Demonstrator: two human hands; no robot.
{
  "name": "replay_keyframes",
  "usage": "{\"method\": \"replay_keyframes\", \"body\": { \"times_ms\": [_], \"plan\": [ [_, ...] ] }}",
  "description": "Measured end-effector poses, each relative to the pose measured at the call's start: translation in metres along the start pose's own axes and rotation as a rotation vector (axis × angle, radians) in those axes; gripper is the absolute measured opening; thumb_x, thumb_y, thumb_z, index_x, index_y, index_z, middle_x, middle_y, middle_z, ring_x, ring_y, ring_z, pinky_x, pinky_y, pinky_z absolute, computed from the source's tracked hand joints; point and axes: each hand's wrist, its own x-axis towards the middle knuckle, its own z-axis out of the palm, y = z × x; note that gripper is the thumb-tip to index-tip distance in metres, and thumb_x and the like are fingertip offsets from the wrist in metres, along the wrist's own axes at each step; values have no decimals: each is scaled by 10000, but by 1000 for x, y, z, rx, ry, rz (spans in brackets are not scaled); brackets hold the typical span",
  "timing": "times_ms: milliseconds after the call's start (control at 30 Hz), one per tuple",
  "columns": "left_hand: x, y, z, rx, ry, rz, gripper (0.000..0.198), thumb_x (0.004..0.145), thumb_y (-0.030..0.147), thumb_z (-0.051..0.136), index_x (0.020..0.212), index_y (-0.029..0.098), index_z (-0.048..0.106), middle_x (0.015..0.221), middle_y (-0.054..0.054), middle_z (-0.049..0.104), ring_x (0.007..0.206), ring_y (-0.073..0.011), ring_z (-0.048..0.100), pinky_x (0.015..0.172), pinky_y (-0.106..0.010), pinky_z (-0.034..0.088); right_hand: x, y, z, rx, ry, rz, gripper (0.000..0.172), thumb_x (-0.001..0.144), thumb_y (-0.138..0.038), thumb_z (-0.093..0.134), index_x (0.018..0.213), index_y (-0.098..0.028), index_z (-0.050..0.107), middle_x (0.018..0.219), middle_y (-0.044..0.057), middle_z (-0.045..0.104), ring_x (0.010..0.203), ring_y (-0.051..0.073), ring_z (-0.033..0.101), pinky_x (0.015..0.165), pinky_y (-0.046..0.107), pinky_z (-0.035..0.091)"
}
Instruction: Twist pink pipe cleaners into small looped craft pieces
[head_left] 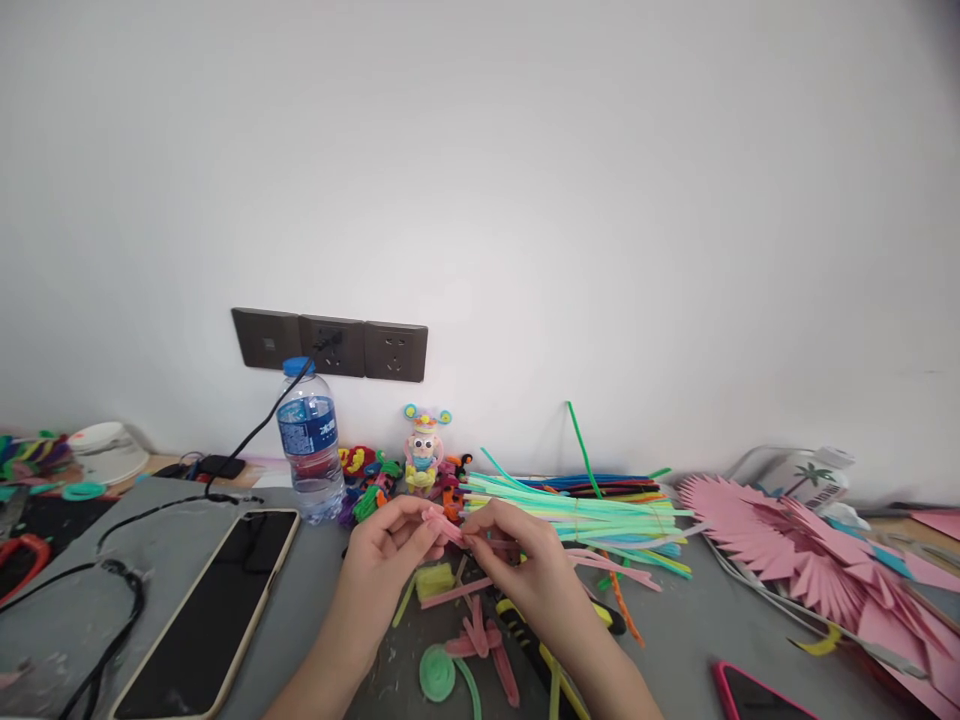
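Between my two hands is a pink pipe cleaner [448, 528], bent into a small folded piece. My left hand [394, 560] pinches its left end between thumb and fingertips. The fingers of my right hand [525, 565] close on its right end. Below them on the grey table lie more bent pink pipe cleaners [480, 640], a green coiled pipe cleaner [437, 673] and a yellow-green piece [434, 580]. Black-and-yellow pliers [536, 645] lie partly hidden under my right forearm. Behind my hands stands a small figure [424, 450] with large eyes.
Beyond my right hand lies a bundle of coloured pipe cleaners [577, 515]. A water bottle [309, 445] and a phone [214, 610] are at left, with a black cable [154, 512]. Pink folded paper [810, 560] spreads at right, near a pink-edged phone [761, 692]. Red-handled scissors [30, 560] lie far left.
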Motion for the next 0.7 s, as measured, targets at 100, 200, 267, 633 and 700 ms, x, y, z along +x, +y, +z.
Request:
{"method": "replay_keyframes", "body": {
  "times_ms": [100,200,267,633,700],
  "plan": [
    [0,0,0,4,-13,6,254,676,387,786,782,168,716,768,-26,711,720,-140,643,665,-201,551,0,-1,0,4,-12,-10,141,849,-90,521,814,-192,611,730,5,589,638,134,516,556,216,341],
    [-1,1,-1,17,-19,1,242,690,386,776,771,166,715,753,-27,706,729,-142,637,669,-199,547,0,-3,0,22,-17,-1,131,846,-97,529,805,-189,613,716,2,576,629,131,502,554,216,337],
    [-2,2,-1,13,-20,-3,242,697,390,771,763,164,714,758,-31,703,743,-145,632,676,-201,545,0,-3,0,64,-18,26,115,851,-118,535,801,-188,610,719,3,571,623,128,494,546,216,335],
    [-1,6,-1,-198,24,-76,207,689,335,796,741,156,706,754,-3,647,703,-108,597,682,-189,534,1,-1,0,487,-60,215,139,853,-306,607,825,-175,568,762,11,536,666,131,507,593,231,397],
    [-1,7,-1,-193,9,-72,201,695,327,792,741,155,700,750,-4,650,703,-111,599,688,-196,533,2,0,0,509,-66,250,181,841,-344,626,824,-173,570,755,11,544,672,133,510,597,234,398]
  ]
}}
